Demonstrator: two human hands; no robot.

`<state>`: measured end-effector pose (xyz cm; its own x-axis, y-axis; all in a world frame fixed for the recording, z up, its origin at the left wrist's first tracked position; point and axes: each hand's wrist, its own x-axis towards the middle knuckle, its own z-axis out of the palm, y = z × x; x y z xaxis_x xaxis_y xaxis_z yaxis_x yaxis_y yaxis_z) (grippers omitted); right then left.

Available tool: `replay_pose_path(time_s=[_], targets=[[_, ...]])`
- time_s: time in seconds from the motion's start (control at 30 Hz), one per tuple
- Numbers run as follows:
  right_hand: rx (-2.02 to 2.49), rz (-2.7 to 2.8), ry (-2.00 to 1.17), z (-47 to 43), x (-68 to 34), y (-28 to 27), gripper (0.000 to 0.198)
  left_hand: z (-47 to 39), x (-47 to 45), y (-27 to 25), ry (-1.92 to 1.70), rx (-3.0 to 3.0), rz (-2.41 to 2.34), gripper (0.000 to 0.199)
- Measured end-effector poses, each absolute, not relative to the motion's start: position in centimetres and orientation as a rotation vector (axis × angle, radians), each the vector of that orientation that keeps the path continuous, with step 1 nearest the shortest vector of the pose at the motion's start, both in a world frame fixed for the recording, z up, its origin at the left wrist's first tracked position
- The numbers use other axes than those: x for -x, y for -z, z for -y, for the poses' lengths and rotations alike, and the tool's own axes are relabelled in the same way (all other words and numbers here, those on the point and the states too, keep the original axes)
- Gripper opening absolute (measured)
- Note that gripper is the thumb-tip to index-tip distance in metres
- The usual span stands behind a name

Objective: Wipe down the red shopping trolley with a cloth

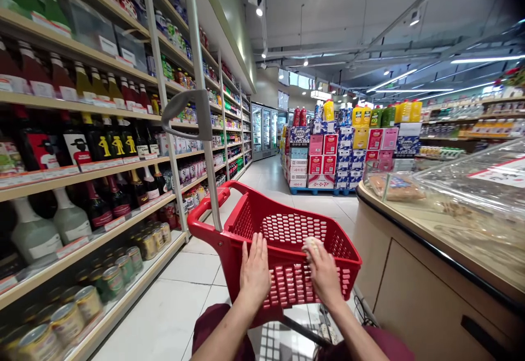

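Observation:
A red plastic shopping basket cart with perforated walls stands right in front of me. Against its near side my left hand lies flat, fingers stretched out and pointing up toward the rim. My right hand is at the same rim, farther right, with its fingers closed around a crumpled white cloth or tissue. Part of the cloth is hidden under the fingers. From the cart's left end rises a tall grey metal pole with a grey plastic loop handle.
Shelves of bottles and cans run along the left. A beige counter with clear covers borders the right. Stacked drink cartons stand on blue pallets ahead, with glass-door fridges farther back. White tile floor shows between shelves and cart.

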<state>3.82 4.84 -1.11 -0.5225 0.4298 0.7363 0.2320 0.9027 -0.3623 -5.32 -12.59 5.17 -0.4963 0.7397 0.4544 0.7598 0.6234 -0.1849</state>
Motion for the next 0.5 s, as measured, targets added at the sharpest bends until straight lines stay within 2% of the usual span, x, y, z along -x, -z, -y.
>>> replay_pose_path(time_s=[0.13,0.33,0.5], targets=[[0.588,2.086,-0.266,-5.8,-4.6,1.3,0.051,13.1,5.8,-4.9,0.058,1.157,2.327,0.061],[0.296,2.219,-0.226,-0.1,-0.4,0.2,0.057,13.5,6.0,-4.8,0.042,1.162,2.281,0.059],[0.553,2.194,-0.224,-4.6,-3.2,1.4,0.043,13.7,6.0,-4.9,0.036,1.174,2.273,0.061]])
